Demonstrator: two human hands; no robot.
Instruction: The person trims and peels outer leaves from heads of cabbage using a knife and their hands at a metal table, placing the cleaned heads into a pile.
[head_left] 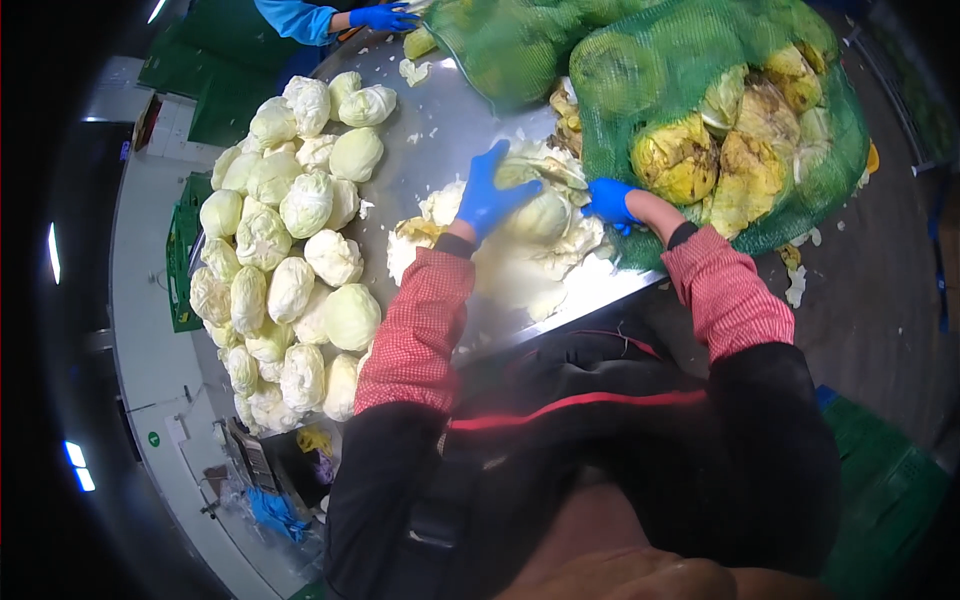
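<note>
A pale green cabbage [543, 216] lies among loose leaves near the front edge of the metal table. Against its left side is my left hand [490, 196], in a blue glove, with the thumb and fingers spread. My right hand [610, 204], gloved in blue too, is at the cabbage's right side with its fingers curled. Whatever those fingers may hold is hidden. Torn cabbage leaves [530, 280] lie under and in front of the cabbage. Just right of my right hand bulges a green mesh sack [620, 85] with yellowed, browned cabbages [676, 160] at its opening.
A large heap of trimmed cabbages [290, 240] covers the table's left side. Another green mesh sack [495, 50] sits at the back. Beyond the table at the far left, a co-worker's blue-gloved hand [384, 17] reaches in. Green crates [185, 255] stand beyond the heap.
</note>
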